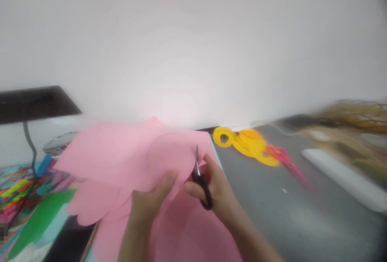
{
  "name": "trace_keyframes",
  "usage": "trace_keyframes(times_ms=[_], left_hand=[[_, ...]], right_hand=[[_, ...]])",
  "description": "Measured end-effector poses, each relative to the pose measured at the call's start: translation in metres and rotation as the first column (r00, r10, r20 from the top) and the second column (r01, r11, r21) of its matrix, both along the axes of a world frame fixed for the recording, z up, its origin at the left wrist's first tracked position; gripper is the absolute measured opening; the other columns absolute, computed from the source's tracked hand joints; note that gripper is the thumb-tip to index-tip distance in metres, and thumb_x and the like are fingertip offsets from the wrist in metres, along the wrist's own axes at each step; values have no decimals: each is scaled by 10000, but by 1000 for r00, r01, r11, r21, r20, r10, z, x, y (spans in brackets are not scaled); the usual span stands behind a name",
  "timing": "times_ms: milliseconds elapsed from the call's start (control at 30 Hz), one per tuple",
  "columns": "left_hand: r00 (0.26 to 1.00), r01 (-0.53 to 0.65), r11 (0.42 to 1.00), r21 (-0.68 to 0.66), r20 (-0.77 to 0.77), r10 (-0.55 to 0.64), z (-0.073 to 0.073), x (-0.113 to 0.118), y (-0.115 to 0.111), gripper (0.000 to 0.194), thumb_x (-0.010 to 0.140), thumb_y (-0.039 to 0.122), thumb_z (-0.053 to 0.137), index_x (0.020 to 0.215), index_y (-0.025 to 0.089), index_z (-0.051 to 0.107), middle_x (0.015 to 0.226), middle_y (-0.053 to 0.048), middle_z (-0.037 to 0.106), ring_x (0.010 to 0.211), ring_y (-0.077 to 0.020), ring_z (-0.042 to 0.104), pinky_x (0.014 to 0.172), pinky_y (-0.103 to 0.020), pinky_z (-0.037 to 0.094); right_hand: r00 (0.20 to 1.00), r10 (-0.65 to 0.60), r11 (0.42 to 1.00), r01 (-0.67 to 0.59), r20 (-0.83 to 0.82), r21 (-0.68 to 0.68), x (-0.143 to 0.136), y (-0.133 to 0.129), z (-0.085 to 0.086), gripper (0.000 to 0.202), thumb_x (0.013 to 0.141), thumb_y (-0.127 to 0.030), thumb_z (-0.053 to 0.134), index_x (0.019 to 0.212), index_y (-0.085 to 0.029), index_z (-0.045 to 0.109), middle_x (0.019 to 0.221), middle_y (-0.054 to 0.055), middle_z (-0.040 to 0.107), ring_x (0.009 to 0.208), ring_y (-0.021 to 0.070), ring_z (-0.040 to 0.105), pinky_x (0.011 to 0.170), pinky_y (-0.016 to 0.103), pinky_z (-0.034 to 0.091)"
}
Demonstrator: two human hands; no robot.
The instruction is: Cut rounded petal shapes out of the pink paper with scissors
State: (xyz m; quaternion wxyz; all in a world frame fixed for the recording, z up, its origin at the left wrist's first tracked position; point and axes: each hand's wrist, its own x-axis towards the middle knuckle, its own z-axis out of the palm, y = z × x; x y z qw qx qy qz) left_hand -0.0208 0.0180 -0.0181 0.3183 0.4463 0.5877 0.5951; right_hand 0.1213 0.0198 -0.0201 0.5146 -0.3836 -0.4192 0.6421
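Note:
A large sheet of pink paper (121,153) with a faint round outline drawn on it is held up in front of me. My left hand (155,195) grips its lower edge, thumb on top and the other fingers hidden beneath. In my right hand (213,189) is a pair of scissors (201,185) with black handles. Their blades point up and away at the paper, just right of the drawn outline, and one blade shows above the sheet. More pink paper, some with rounded cut edges, lies below and to the left.
Yellow ring-shaped paper pieces (248,145) and pink-handled scissors (287,163) lie on the grey table (272,209) at right. A white roll (344,179) is farther right. Colourful scraps (18,189) and a green sheet (42,217) sit at left. A white wall (193,44) stands behind.

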Motion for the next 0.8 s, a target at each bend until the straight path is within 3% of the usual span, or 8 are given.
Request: trace_keyframes(times_ms=[133, 267, 533, 800], left_hand=[[1000, 7, 1000, -16, -15, -7, -2, -1, 1, 517, 515, 378, 830, 984, 198, 704, 873, -71, 720, 1029, -347, 625, 947, -501, 492], [998, 54, 997, 53, -24, -53, -4, -4, 2, 483, 550, 341, 817, 997, 211, 690, 890, -61, 716, 1113, -338, 582, 984, -494, 458], [997, 67, 996, 62, -27, -65, -8, -7, 3, 473, 580, 309, 800, 1025, 203, 679, 922, -66, 718, 1083, -331, 604, 962, -498, 479], [999, 46, 997, 59, -15, -46, -7, -6, 3, 562, 544, 301, 830, 1070, 190, 667, 909, -63, 727, 991, -305, 658, 906, -449, 533]], right_hand=[[1000, 10, 1000, -10, 11, -7, 0, 0, -3, 571, 528, -129, 842, 916, -202, 430, 536, -111, 493, 482, 59, 378, 436, 158, 296], [999, 26, 1000, -27, 45, 10, 2, -1, -6, 550, 540, -156, 843, 906, -203, 437, 559, -99, 491, 509, 72, 407, 444, 164, 312], [992, 14, 999, -18, 128, 29, 4, -1, -7, 485, 578, -197, 832, 789, -219, 396, 555, -96, 468, 516, 73, 396, 454, 169, 317], [987, -5, 1000, 4, 160, 10, 2, -1, -7, 546, 557, -267, 846, 923, -198, 447, 544, -95, 463, 497, 84, 376, 423, 181, 297]])
